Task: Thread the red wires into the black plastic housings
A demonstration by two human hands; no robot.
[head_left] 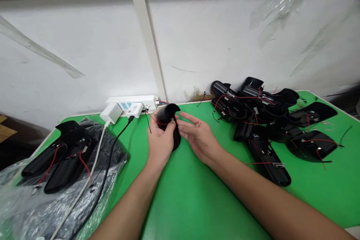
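Note:
My left hand (161, 138) is wrapped round a black curved plastic housing (176, 135), which stands roughly upright over the green table. A red wire runs across the housing near my left thumb. Close on its right side is my right hand (198, 135), with the fingers partly spread and the fingertips at or near the housing's edge. Whether those fingertips touch it, I cannot tell. The inside of the housing is mostly hidden from me.
A white power strip (146, 102) with plugged-in chargers (111, 113) lies against the wall. Several similar black housings (270, 157) with red wires are heaped at the right. More housings (69, 157) rest on plastic wrap (81, 210) at the left, crossed by a white cable (94, 163) and a black cable (108, 172).

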